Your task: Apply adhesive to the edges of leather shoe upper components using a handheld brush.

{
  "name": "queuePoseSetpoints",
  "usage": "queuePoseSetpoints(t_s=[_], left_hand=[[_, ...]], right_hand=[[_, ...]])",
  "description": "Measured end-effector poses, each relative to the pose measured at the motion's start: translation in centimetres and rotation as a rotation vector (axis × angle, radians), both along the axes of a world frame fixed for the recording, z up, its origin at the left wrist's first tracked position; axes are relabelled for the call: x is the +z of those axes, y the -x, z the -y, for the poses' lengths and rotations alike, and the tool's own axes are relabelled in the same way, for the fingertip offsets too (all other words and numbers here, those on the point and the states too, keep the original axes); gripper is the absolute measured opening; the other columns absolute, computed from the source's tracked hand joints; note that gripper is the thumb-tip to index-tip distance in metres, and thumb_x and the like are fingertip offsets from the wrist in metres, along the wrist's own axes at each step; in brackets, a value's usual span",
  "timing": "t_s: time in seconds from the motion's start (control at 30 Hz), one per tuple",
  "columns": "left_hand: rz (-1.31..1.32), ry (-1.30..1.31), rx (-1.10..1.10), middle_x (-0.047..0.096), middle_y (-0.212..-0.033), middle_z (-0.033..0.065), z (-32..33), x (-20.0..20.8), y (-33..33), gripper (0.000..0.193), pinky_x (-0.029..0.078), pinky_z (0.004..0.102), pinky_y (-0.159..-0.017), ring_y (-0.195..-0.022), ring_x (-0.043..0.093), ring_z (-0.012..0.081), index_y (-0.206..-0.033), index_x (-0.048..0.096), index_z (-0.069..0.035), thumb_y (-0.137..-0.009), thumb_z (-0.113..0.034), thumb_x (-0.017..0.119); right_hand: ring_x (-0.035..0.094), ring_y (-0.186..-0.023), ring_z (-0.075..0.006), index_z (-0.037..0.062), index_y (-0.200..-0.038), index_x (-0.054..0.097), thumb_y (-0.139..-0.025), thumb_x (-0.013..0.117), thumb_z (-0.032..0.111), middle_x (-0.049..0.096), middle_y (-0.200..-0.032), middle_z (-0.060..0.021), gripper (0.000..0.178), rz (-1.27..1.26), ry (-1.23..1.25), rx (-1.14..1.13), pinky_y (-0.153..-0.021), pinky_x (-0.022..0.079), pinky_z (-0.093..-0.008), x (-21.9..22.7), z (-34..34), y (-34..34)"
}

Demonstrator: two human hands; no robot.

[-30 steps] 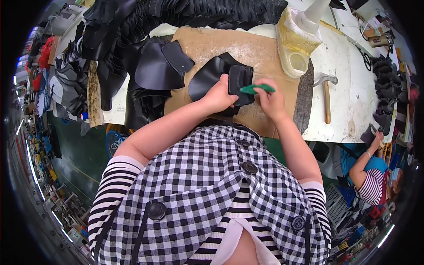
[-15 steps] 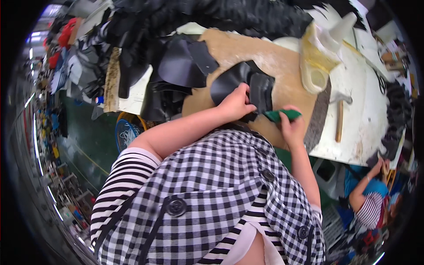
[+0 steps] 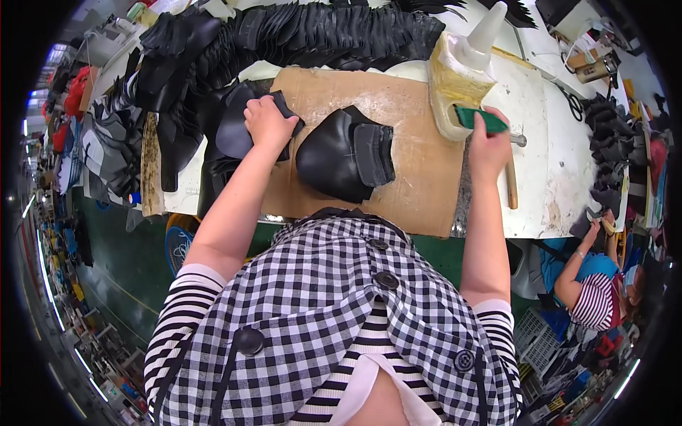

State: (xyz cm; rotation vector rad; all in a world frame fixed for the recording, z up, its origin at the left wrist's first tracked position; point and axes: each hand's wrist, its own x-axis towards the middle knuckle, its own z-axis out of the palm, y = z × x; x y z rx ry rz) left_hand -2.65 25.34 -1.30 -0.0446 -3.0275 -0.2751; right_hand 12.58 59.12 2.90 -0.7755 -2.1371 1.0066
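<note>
My left hand (image 3: 270,126) rests over the upper black leather piece (image 3: 233,128) of the pile at left, its fingers bent and its thumb at the piece's right edge. Another black leather piece (image 3: 327,157), with a ridged dark strip (image 3: 374,155) along its right side, lies on the brown cardboard (image 3: 419,199). In my right hand (image 3: 489,153) is a green flat spreader (image 3: 483,119), pinched between thumb and fingers. Its tip is at the side opening of a glue-crusted plastic bottle (image 3: 442,74) with a white cone spout. Whether the tip touches glue cannot be seen.
A hammer (image 3: 512,181) lies right of the cardboard on the white table (image 3: 554,192). Long rows of black leather pieces (image 3: 305,32) line the back. Scissors (image 3: 570,104) lie at far right. Another person (image 3: 593,291) works at the lower right. A blue basket (image 3: 177,245) stands below the table's left.
My left hand has left the middle leather piece and moved left onto the pile. My right hand has carried the green spreader up and right to the bottle. The view has shifted.
</note>
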Motion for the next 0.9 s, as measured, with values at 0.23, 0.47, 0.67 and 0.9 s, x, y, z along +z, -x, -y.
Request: queuePoseSetpoints(t_s=[0.23, 0.47, 0.67, 0.9], left_hand=[[-0.027, 0.064, -0.022, 0.063, -0.097, 0.0141, 1.5, 1.1, 1.1, 0.064, 0.046, 0.0389, -0.084, -0.097, 0.059, 0.0305, -0.114, 0.05, -0.003, -0.063, -0.023, 0.083], [0.308, -0.917, -0.002, 0.063, -0.082, 0.0109, 2.3, 2.9, -0.7, 0.029, 0.051, 0.0311, -0.055, -0.065, 0.063, 0.0211, -0.107, 0.049, 0.002, -0.083, -0.011, 0.061], [0.822, -1.095, -0.174, 0.06, -0.082, 0.0124, -3.7, 5.3, -7.1, 0.017, 0.051, 0.0277, -0.042, -0.059, 0.062, 0.0185, -0.097, 0.048, 0.001, -0.088, -0.011, 0.055], [0.677, -0.66, -0.205, 0.06, -0.096, 0.0226, -7.6, -0.4, -8.7, 0.031, 0.048, 0.0388, -0.08, -0.092, 0.061, 0.0338, -0.105, 0.047, 0.006, -0.086, -0.016, 0.06]], right_hand=[[0.06, -0.069, -0.0189, 0.004, -0.102, 0.056, -0.083, 0.064, 0.014, 0.062, -0.088, -0.0114, 0.023, -0.087, 0.089, -0.004, -0.064, 0.049, -0.0336, -1.5, -1.9, 0.4], [0.057, -0.069, -0.0099, 0.0056, -0.105, 0.05, -0.085, 0.063, 0.007, 0.057, -0.088, -0.0059, 0.024, -0.203, 0.501, 0.043, -0.051, 0.047, -0.0217, -1.1, -0.4, -3.4], [0.058, -0.069, -0.0115, 0.0049, -0.107, 0.048, -0.087, 0.062, 0.006, 0.057, -0.09, -0.0068, 0.024, -0.239, 0.581, 0.081, -0.053, 0.048, -0.0229, -2.7, 1.0, -4.1], [0.06, -0.076, -0.0125, 0.0033, -0.108, 0.05, -0.086, 0.066, 0.01, 0.059, -0.092, -0.0077, 0.028, -0.164, 0.568, 0.227, -0.061, 0.054, -0.0254, -3.5, 6.1, -3.2]])
